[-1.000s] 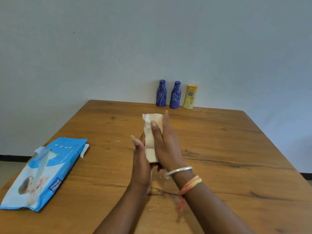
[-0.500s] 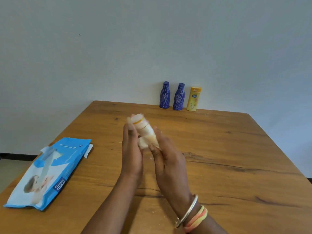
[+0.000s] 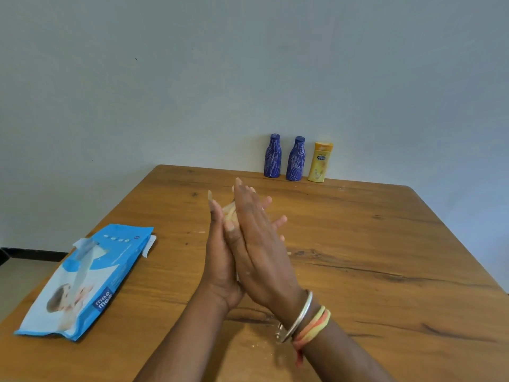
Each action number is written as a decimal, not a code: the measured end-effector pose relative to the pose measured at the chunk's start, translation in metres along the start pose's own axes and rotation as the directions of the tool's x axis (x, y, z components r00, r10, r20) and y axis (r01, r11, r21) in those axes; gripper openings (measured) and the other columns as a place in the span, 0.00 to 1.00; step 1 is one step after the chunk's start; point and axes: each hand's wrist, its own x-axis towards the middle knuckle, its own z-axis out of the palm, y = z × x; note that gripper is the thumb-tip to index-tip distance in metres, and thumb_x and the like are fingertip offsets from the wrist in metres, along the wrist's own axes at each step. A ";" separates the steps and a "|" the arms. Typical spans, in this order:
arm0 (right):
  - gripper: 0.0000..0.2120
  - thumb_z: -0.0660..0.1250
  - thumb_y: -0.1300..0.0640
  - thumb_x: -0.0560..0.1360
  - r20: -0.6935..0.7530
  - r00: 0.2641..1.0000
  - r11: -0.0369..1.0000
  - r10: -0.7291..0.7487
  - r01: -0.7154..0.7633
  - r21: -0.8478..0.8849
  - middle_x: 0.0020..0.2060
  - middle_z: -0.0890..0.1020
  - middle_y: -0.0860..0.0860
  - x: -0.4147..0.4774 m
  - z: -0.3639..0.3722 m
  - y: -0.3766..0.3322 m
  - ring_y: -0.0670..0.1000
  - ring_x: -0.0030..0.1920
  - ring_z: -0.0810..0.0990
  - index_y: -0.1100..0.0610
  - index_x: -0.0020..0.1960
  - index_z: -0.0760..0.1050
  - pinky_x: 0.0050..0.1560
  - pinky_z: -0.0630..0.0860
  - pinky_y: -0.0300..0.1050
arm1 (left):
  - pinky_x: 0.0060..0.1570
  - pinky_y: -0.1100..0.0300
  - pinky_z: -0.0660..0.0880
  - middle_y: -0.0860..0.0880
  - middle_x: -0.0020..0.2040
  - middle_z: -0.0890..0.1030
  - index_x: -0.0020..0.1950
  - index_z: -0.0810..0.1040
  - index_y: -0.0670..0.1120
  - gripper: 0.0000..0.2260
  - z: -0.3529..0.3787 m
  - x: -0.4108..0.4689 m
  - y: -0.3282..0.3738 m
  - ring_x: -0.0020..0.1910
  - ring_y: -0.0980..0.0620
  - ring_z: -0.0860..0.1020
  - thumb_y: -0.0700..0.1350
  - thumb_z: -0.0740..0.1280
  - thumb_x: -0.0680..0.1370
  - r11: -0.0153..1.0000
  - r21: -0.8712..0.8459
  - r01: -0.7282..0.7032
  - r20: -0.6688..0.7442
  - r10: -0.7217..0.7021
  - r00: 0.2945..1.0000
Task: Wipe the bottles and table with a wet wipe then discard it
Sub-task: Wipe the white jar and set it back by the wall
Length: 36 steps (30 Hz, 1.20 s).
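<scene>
My left hand (image 3: pixel 220 260) and my right hand (image 3: pixel 259 244) are pressed palm to palm above the middle of the wooden table (image 3: pixel 371 244). A rolled, yellowish wet wipe (image 3: pixel 229 213) is squeezed between them; only a small part shows between the fingers. Two blue bottles (image 3: pixel 272 156) (image 3: pixel 295 159) and a yellow bottle (image 3: pixel 319 162) stand upright in a row at the table's far edge, against the wall, well beyond my hands.
A blue pack of wet wipes (image 3: pixel 82 279) lies flat at the table's left side, its flap open. Small crumbs (image 3: pixel 261 346) dot the wood near my right wrist. A pale wall rises behind the table.
The wipe went from a flat strip held upright to a roll between my palms. My right hand slid forward over it, and now the wipe is almost hidden.
</scene>
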 end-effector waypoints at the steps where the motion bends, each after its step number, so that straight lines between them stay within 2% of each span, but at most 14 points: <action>1: 0.28 0.43 0.39 0.85 0.012 1.000 1.000 -0.021 0.021 -0.003 0.82 0.43 0.39 -0.005 0.002 0.001 0.38 0.81 0.40 0.42 0.81 0.39 0.82 0.46 0.50 | 0.71 0.35 0.67 0.46 0.72 0.78 0.77 0.70 0.53 0.35 0.000 0.002 0.004 0.68 0.38 0.78 0.71 0.53 0.76 1.000 0.004 0.000 -0.013 0.000 1.000; 4: 0.35 0.39 0.33 0.81 0.047 0.998 0.998 -0.050 0.051 -0.027 0.82 0.42 0.42 -0.017 0.004 0.010 0.38 0.81 0.40 0.47 0.82 0.38 0.82 0.45 0.44 | 0.69 0.37 0.70 0.46 0.70 0.79 0.76 0.71 0.52 0.37 -0.005 0.006 0.009 0.67 0.38 0.79 0.73 0.52 0.74 1.000 0.013 0.027 -0.042 -0.027 0.999; 6: 0.39 0.40 0.30 0.80 0.021 1.000 1.000 0.004 -0.004 -0.022 0.83 0.42 0.44 -0.013 0.002 0.013 0.37 0.80 0.39 0.50 0.83 0.39 0.81 0.43 0.42 | 0.70 0.38 0.70 0.49 0.72 0.78 0.77 0.70 0.54 0.37 -0.006 0.007 0.003 0.69 0.41 0.78 0.73 0.51 0.75 0.998 0.051 0.048 -0.027 -0.047 0.999; 9: 0.38 0.42 0.29 0.79 -0.054 0.992 0.993 0.114 -0.113 0.030 0.80 0.40 0.38 0.001 -0.002 0.010 0.33 0.78 0.35 0.46 0.83 0.39 0.79 0.37 0.37 | 0.73 0.35 0.65 0.53 0.74 0.75 0.77 0.70 0.58 0.33 -0.005 0.005 -0.016 0.72 0.42 0.75 0.71 0.54 0.77 0.997 0.058 0.050 0.006 -0.050 0.999; 12: 0.34 0.42 0.32 0.81 -0.022 0.997 0.996 0.073 -0.074 -0.054 0.77 0.37 0.34 0.002 -0.003 0.003 0.33 0.77 0.32 0.43 0.81 0.36 0.76 0.34 0.34 | 0.74 0.35 0.64 0.52 0.74 0.75 0.78 0.67 0.58 0.32 -0.005 0.006 -0.018 0.72 0.43 0.76 0.71 0.52 0.78 0.999 0.002 0.038 -0.006 -0.038 0.999; 15: 0.33 0.37 0.35 0.82 0.030 0.998 0.976 -0.053 0.059 -0.211 0.83 0.43 0.44 -0.013 0.004 0.005 0.41 0.81 0.38 0.49 0.82 0.41 0.82 0.43 0.46 | 0.73 0.36 0.65 0.50 0.73 0.77 0.78 0.68 0.52 0.35 -0.009 0.014 -0.002 0.71 0.42 0.77 0.71 0.50 0.79 0.998 -0.066 0.011 -0.051 -0.014 0.999; 18: 0.32 0.44 0.39 0.84 -0.010 0.999 0.980 -0.043 0.040 -0.194 0.83 0.51 0.47 -0.020 0.007 0.018 0.42 0.82 0.45 0.52 0.84 0.49 0.81 0.54 0.51 | 0.71 0.38 0.69 0.48 0.70 0.80 0.74 0.73 0.48 0.35 -0.010 0.016 0.006 0.69 0.43 0.78 0.70 0.53 0.78 0.997 -0.083 -0.003 -0.089 -0.005 0.996; 22: 0.28 0.47 0.41 0.85 -0.100 0.989 0.993 0.109 -0.112 -0.025 0.82 0.56 0.43 -0.001 0.004 0.018 0.36 0.80 0.48 0.48 0.83 0.52 0.81 0.56 0.49 | 0.70 0.42 0.70 0.42 0.66 0.81 0.70 0.78 0.44 0.34 -0.004 0.012 -0.006 0.64 0.47 0.79 0.69 0.54 0.80 0.998 -0.042 0.039 -0.128 -0.045 0.991; 25: 0.24 0.51 0.47 0.86 -0.116 0.993 0.995 -0.020 0.009 -0.101 0.81 0.58 0.42 -0.003 0.008 0.010 0.29 0.76 0.50 0.47 0.82 0.57 0.78 0.60 0.40 | 0.71 0.42 0.70 0.47 0.65 0.83 0.66 0.80 0.42 0.33 -0.006 0.019 0.002 0.65 0.50 0.80 0.67 0.51 0.81 0.998 -0.029 -0.064 -0.172 0.059 0.983; 27: 0.24 0.51 0.48 0.87 -0.108 0.991 0.987 -0.076 0.060 -0.149 0.81 0.58 0.42 -0.015 0.014 0.013 0.34 0.78 0.52 0.46 0.82 0.57 0.77 0.57 0.38 | 0.71 0.44 0.70 0.47 0.68 0.81 0.61 0.80 0.44 0.31 -0.007 0.025 0.014 0.69 0.50 0.78 0.66 0.51 0.81 0.988 -0.022 -0.154 -0.202 0.146 0.968; 29: 0.23 0.51 0.47 0.87 -0.119 0.993 0.999 -0.024 0.018 -0.046 0.80 0.63 0.43 -0.026 0.016 0.017 0.39 0.78 0.59 0.47 0.81 0.59 0.75 0.60 0.36 | 0.69 0.46 0.70 0.45 0.67 0.82 0.57 0.79 0.45 0.28 -0.006 0.028 0.021 0.68 0.48 0.79 0.66 0.53 0.80 0.976 -0.075 -0.206 -0.207 0.186 0.960; 31: 0.20 0.51 0.47 0.86 -0.147 0.987 0.996 0.066 -0.055 0.073 0.71 0.72 0.45 -0.025 0.017 0.016 0.38 0.67 0.71 0.49 0.77 0.65 0.64 0.69 0.32 | 0.63 0.48 0.73 0.41 0.66 0.82 0.58 0.76 0.43 0.27 -0.003 0.030 0.020 0.67 0.46 0.80 0.65 0.54 0.81 0.967 -0.095 -0.237 -0.198 0.215 0.956; 34: 0.17 0.51 0.42 0.85 -0.214 0.950 0.957 0.226 -0.175 0.232 0.54 0.79 0.47 -0.007 0.019 0.015 0.44 0.53 0.78 0.48 0.64 0.73 0.52 0.77 0.45 | 0.60 0.48 0.75 0.39 0.58 0.84 0.58 0.74 0.41 0.24 0.001 0.032 0.010 0.62 0.44 0.82 0.61 0.51 0.84 0.965 -0.036 -0.258 -0.205 0.246 0.948; 36: 0.15 0.52 0.44 0.86 -0.210 0.934 0.917 0.288 -0.206 0.342 0.51 0.82 0.46 -0.001 0.019 0.014 0.47 0.52 0.81 0.47 0.60 0.76 0.52 0.79 0.51 | 0.53 0.50 0.77 0.41 0.46 0.83 0.56 0.75 0.41 0.23 0.002 0.034 0.007 0.49 0.44 0.84 0.60 0.54 0.84 0.967 -0.011 -0.256 -0.236 0.246 0.940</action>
